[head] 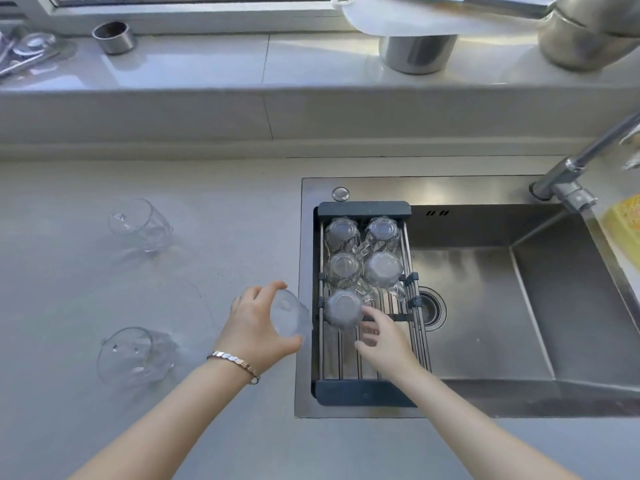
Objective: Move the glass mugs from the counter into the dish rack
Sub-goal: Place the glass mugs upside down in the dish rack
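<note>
My 2 forearms are bare, with no sleeves showing anywhere up to the picture's lower edge. On the wrist of my left hand [256,327] sits a slim bracelet [235,363] of small, flat, rose-gold links, with 1 darker bead at the end nearer my right hand [381,337]. That wrist and all my fingers carry nothing.

The mugs [346,268] are clear, glossy glass. Around them, the rack [363,209] has matt dark plastic ends and shiny metal rods. It sits in a brushed steel sink [485,289], beside a smooth, matt grey counter [104,271].
</note>
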{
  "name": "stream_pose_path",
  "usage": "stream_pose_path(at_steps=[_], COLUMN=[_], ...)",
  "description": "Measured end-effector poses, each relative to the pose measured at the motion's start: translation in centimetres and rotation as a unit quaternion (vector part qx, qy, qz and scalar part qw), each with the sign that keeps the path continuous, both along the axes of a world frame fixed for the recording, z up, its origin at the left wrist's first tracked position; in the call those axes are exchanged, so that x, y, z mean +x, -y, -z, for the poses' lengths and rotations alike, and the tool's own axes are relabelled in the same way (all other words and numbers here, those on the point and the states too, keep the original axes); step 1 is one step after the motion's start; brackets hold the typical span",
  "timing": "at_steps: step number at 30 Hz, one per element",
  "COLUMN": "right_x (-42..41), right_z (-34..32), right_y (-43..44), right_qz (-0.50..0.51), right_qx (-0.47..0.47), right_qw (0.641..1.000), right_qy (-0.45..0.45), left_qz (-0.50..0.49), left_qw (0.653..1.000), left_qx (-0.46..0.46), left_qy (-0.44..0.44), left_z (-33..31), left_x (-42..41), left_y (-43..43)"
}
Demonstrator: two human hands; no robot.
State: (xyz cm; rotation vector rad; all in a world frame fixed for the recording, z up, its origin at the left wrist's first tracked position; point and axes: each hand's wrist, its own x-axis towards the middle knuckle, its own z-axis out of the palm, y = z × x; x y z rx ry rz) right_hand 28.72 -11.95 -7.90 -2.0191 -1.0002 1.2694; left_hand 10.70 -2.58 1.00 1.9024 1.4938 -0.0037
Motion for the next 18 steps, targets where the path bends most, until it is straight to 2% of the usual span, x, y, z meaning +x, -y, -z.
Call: stream_pose_path(at_steps=[3,5,9,11,13,15,16,18], right_x=[0.9,1.2,3.0,4.3,5.3,6.0,6.2,6.2], right_z=[-1.8,-3.0,-4.2,-4.8,-5.3,-5.5,-5.3,-4.9], right_y=[2.1,3.2,4.6,5.0,5.5,5.6,5.6,5.0], right_qz=[-0.085,-0.097,-0.009,0.011,0.007,-0.004,-0.004,0.016], right_qx=[0.055,0.107,0.228,0.245,0.227,0.189,0.166,0.106], right_qw=[0.995,0.989,0.973,0.968,0.97,0.972,0.972,0.974], right_qy=[-0.001,-0.009,0.034,0.058,0.081,0.14,0.166,0.198], left_qz=[-0.054,-0.097,-0.181,-0.178,-0.165,-0.141,-0.112,0.007], left_qw=[0.995,0.98,0.891,0.866,0.857,0.872,0.904,0.983], left_qx=[-0.049,-0.127,-0.356,-0.406,-0.437,-0.429,-0.381,-0.173], left_qy=[0.063,0.116,0.217,0.23,0.219,0.188,0.159,0.057], left_z=[-0.6,-0.6,-0.3,-0.1,0.3,1.0,1.4,2.5], left_x=[2.1,3.9,7.2,8.3,9.2,9.8,10.0,9.9], left_y=[0.1,0.4,1.2,1.5,1.6,1.6,1.5,1.0])
